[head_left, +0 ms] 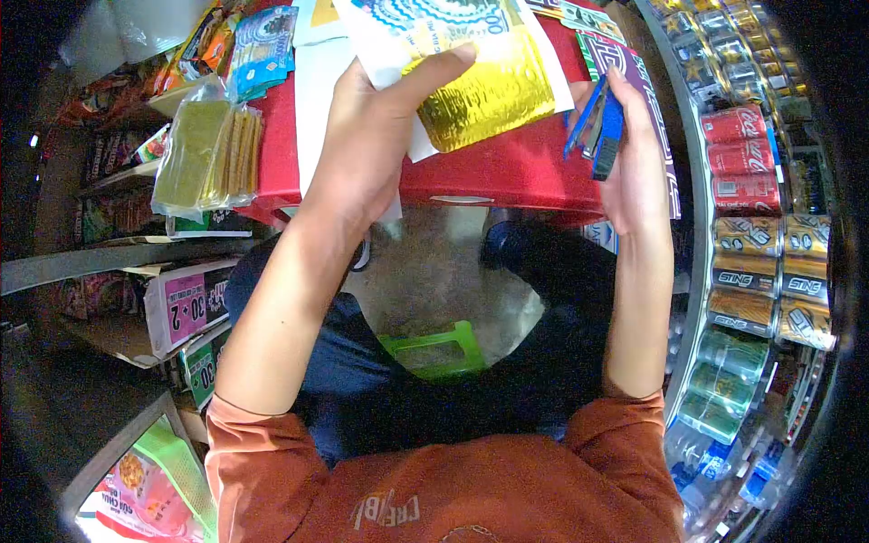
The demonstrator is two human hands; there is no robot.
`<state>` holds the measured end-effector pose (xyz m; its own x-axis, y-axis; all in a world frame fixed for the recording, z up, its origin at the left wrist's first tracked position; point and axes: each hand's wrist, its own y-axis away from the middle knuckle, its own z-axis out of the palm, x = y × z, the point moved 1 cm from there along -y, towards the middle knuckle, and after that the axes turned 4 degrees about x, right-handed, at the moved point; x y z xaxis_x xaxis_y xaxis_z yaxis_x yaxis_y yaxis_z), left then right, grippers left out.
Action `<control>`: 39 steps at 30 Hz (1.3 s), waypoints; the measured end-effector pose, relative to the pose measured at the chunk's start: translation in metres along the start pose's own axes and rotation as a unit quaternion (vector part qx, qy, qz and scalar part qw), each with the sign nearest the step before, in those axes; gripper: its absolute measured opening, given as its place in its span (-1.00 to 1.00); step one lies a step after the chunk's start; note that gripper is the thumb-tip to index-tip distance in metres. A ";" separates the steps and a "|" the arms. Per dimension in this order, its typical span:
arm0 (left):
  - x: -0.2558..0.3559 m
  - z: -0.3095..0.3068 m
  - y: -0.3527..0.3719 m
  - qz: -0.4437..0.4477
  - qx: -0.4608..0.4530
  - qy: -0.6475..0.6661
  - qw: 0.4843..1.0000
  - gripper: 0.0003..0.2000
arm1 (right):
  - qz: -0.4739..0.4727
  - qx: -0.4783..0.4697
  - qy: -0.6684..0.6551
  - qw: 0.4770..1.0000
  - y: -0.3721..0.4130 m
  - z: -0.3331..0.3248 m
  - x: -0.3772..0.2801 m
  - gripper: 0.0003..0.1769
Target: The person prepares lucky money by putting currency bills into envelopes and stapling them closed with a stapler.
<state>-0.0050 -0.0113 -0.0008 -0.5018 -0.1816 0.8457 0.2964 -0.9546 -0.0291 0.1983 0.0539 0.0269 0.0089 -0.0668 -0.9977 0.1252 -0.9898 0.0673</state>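
My left hand (367, 136) is closed on a sheet of gold foil paper (498, 95), the thumb lying across its face. Blue and white printed paper shows at the sheet's upper part, and white paper edges stick out behind it. In my right hand (638, 154) is a blue stapler (606, 131), its jaws pointing up and toward the paper. A small gap separates the stapler from the gold sheet. Both hands are over the near edge of a red table (507, 185). My left fingers are hidden behind the paper.
Left of the table are a clear pack of gold-green sheets (195, 149), blue printed packets (262, 50) and shelves of goods. Purple printed paper (665, 136) lies under my right hand. Drink cans (738, 158) line the right side. A green plastic stool (439, 348) stands below.
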 end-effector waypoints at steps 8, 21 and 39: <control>0.000 -0.002 -0.003 0.031 0.021 -0.027 0.999 -0.70 | 0.102 -0.087 -0.162 0.978 0.007 -0.037 0.025 -0.58; 0.020 0.014 0.009 0.050 -0.021 0.109 0.993 -0.59 | 0.178 -0.322 -0.301 0.880 0.029 -0.018 0.028 -0.32; 0.010 0.019 0.014 0.069 0.042 -0.052 0.995 -0.65 | 0.037 -0.185 -0.060 0.980 0.044 0.019 0.034 -0.45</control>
<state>0.0091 -0.0217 0.0171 -0.3660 -0.2790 0.8878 0.4260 -0.8984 -0.1067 0.1857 0.0061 -0.0038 -0.0826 -0.1724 -0.9816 0.4794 -0.8704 0.1125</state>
